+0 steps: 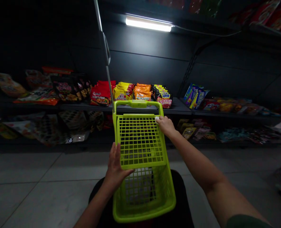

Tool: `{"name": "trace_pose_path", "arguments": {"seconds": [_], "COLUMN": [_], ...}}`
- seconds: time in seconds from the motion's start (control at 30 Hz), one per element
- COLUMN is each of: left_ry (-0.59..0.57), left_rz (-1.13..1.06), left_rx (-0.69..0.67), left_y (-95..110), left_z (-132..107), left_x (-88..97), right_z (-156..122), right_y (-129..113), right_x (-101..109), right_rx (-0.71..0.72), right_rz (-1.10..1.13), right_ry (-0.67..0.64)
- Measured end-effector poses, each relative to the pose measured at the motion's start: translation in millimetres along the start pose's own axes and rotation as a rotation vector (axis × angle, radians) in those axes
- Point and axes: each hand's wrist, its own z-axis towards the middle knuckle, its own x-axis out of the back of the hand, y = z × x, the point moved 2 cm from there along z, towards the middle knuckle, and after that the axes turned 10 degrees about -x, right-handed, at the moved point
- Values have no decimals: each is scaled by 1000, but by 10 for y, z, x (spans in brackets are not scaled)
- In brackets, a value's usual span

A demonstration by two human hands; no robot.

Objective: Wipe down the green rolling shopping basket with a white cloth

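Sleeve [246,221], dark green: one. Lime-green shopping basket [170,190]: one, before snack shelving [179,109]. Left hand [116,169]: spread against basket's side, unclenched. Right hand [165,125]: pinching small white item [156,119] at upper rim, unreleased; completed extent indeterminable.

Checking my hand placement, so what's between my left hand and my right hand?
The head view shows the green basket, with its grid panel lying between your left hand and right hand.
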Motion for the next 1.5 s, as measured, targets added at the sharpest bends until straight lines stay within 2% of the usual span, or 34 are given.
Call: {"name": "trace_pose_path", "arguments": {"seconds": [0.17,0.3,0.37,0.43,0.53,0.6,0.7,0.77,0.83,0.9,0.97,1.1,1.3,1.4,1.5], "left_ry": [-18,-22,-24,-26,-32,-32,-26,-22,-14,-9,-9,-16,-33,-30,-19], "left_rz": [4,12,19,22,26,29,24,17,12,11,16,32,64,60,37], "left_rx": [-28,-27,-26,-27,-25,-26,-34,-39,-38,-32,-24,-25,-19,-13,-12], "left_y": [-4,-5,-7,-13,-29,-37,-38,-34,-33,-37,-45,-46,-15,-9,-15], "left_z": [-9,-27,-34,-37,-36,-34,-32,-31,-29,-26,-24,-22,-23,-22,-26], "left_x": [6,2,1,-1,-7,-13,-19,-20,-19,-21,-24,-26,-14,-11,-3], "right_z": [-992,-1795,-2052,-2148,-1958,-1643,-1060,-685,-365,-135,-11,-52,-469,-594,-695], "right_y": [-67,-110,-96,-78,-78,-105,-184,-231,-242,-232,-231,-302,-405,-447,-550], "right_x": [-178,-191,-129,-41,97,151,133,78,12,-50,-97,-174,-407,-470,-449], "right_rx": [64,122,156,240,343,323,269,273,232,151,88,110,284,251,200], "right_rz": [60,150,225,395,790,1007,1138,1079,936,805,717,468,322,266,225], "right_ry": [-36,-84,-148,-285,-491,-534,-561,-513,-360,-224,-146,-39,114,137,132]}}
